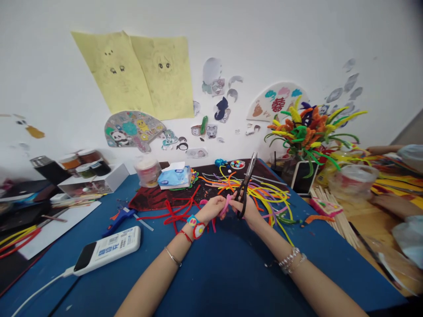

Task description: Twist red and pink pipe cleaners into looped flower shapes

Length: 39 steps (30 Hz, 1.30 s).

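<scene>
Near the middle of the blue table, my left hand (213, 208) is closed, its fingertips pinching a pink pipe cleaner (226, 204) twisted into a small shape. My right hand (250, 213) is beside it, with black-handled scissors (247, 176) held in its grip, blades pointing up and away. The right fingertips also seem to touch the pink piece; the hand partly hides this contact. Red pipe cleaners (176, 214) lie just beyond my left hand. Yellow, orange and purple pipe cleaners (274, 194) spread out behind and to the right of my right hand.
A white power bank (109, 248) with a cable and a blue glue gun (119, 221) lie at left. Behind stand a tissue pack (175, 177) and a tub (147, 172). Pipe-cleaner flowers (307, 125) stand at right, near a phone (303, 177). Another person's arm (393, 204) reaches in there.
</scene>
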Tool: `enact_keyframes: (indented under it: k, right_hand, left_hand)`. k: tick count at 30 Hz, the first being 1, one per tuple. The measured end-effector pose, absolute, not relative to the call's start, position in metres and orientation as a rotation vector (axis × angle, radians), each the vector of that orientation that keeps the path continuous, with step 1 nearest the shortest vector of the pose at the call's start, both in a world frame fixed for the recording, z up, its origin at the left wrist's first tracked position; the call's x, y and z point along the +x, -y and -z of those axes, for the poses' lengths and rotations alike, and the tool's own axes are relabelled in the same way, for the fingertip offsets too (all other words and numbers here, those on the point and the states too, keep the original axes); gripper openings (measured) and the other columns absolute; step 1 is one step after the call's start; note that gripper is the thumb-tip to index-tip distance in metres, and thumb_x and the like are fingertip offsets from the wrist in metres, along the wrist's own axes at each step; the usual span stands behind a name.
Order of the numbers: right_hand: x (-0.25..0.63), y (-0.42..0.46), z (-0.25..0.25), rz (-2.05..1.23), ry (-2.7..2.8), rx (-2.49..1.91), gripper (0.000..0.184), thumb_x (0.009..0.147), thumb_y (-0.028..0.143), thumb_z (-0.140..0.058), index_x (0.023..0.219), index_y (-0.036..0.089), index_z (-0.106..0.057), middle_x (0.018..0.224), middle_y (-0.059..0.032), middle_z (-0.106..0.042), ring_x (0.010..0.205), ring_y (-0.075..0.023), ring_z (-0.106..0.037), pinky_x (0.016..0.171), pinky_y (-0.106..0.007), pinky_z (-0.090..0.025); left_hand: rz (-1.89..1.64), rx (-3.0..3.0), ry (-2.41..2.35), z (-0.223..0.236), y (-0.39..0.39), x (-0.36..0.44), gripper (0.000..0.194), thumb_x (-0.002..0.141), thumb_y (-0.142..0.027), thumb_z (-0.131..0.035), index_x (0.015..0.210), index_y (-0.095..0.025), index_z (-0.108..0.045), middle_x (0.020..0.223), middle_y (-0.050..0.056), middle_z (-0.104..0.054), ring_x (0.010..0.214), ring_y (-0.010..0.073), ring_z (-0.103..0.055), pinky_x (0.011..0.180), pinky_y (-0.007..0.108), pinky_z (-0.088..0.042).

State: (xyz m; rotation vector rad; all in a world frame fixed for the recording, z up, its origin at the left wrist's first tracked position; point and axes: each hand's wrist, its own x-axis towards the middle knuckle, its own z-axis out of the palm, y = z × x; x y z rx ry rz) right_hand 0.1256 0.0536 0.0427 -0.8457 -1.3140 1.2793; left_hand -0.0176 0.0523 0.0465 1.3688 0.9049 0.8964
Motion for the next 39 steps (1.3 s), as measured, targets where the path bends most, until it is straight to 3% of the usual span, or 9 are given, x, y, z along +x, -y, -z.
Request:
enact_keyframes:
  k: [6,11,14,20,26,30,34,39]
  right_hand:
    - [0.123,-0.054,-0.039,-1.284,1.343,-0.835,0.039,0.060,0.042,-0.067,0.084,0.019,-0.048,0.068,0.0013,-0.055,0.047,-0.0077,-0.043,0.041,-0.020,-0.030]
    - [0.130,-0.068,-0.028,-1.148,1.345,-0.992,0.036,0.058,0.038,-0.068,0.081,0.018,-0.050,0.071,-0.0014,-0.057,0.057,-0.0125,-0.052,0.050,-0.024,-0.040]
    - [0.140,-0.078,-0.022,-0.936,1.569,-1.141,0.031,0.062,0.038,-0.064,0.083,0.017,-0.054,0.077,-0.0036,-0.059,0.070,-0.0172,-0.056,0.063,-0.029,-0.045]
    - [0.148,-0.077,-0.024,-0.372,1.881,-1.277,0.037,0.075,0.038,-0.051,0.104,0.016,-0.054,0.110,-0.0123,-0.054,0.085,-0.0220,-0.057,0.076,-0.035,-0.044]
    - [0.151,-0.072,-0.028,-0.093,1.914,-1.325,0.018,0.079,0.022,-0.044,0.088,0.020,-0.059,0.092,-0.0078,-0.061,0.086,-0.0221,-0.056,0.075,-0.033,-0.041]
    - [0.150,-0.067,-0.040,-0.225,1.832,-1.201,0.012,0.076,0.022,-0.048,0.079,0.020,-0.060,0.082,-0.0065,-0.061,0.083,-0.0217,-0.055,0.077,-0.035,-0.040]
    - [0.136,-0.053,-0.052,-0.817,1.729,-0.843,0.023,0.077,0.029,-0.052,0.098,0.021,-0.057,0.091,-0.0053,-0.062,0.082,-0.0184,-0.058,0.077,-0.033,-0.044]
    - [0.122,-0.045,-0.050,-1.139,1.526,-0.732,0.023,0.073,0.030,-0.058,0.093,0.019,-0.057,0.081,-0.0033,-0.062,0.075,-0.0156,-0.058,0.072,-0.030,-0.046]
  left_hand:
    - [-0.994,1.333,-0.958,-0.044,-0.054,-0.015,0.024,0.073,-0.037,-0.052,0.075,-0.016,-0.042,0.051,-0.002,-0.054,0.044,0.0111,-0.055,0.043,0.022,-0.044]
    - [-1.240,1.187,-1.011,-0.046,-0.059,-0.019,0.022,0.069,-0.030,-0.057,0.076,-0.016,-0.043,0.059,-0.001,-0.057,0.051,0.0130,-0.059,0.051,0.029,-0.050]
    - [-1.373,1.084,-1.006,-0.054,-0.064,-0.030,0.022,0.069,-0.029,-0.059,0.079,-0.015,-0.046,0.060,-0.001,-0.057,0.051,0.0115,-0.058,0.053,0.028,-0.050]
    - [-1.476,1.042,-0.851,-0.076,-0.065,-0.040,0.025,0.064,-0.026,-0.066,0.082,-0.014,-0.053,0.063,-0.003,-0.056,0.051,0.0046,-0.049,0.054,0.019,-0.044]
    - [-1.333,1.031,-0.807,-0.081,-0.054,-0.029,0.026,0.065,-0.026,-0.067,0.086,-0.012,-0.061,0.073,0.001,-0.059,0.060,0.0060,-0.051,0.054,0.017,-0.039]
    - [-1.279,1.004,-0.753,-0.077,-0.051,-0.022,0.024,0.065,-0.027,-0.066,0.083,-0.011,-0.063,0.068,0.000,-0.058,0.057,0.0058,-0.049,0.053,0.018,-0.039]
    - [-1.294,0.925,-0.748,-0.071,-0.050,-0.018,0.023,0.065,-0.025,-0.067,0.083,-0.011,-0.062,0.072,0.002,-0.059,0.062,0.0075,-0.052,0.057,0.020,-0.041]
    - [-1.298,0.915,-0.761,-0.066,-0.046,-0.011,0.022,0.064,-0.025,-0.068,0.079,-0.010,-0.061,0.066,0.001,-0.056,0.056,0.0060,-0.050,0.053,0.018,-0.039]
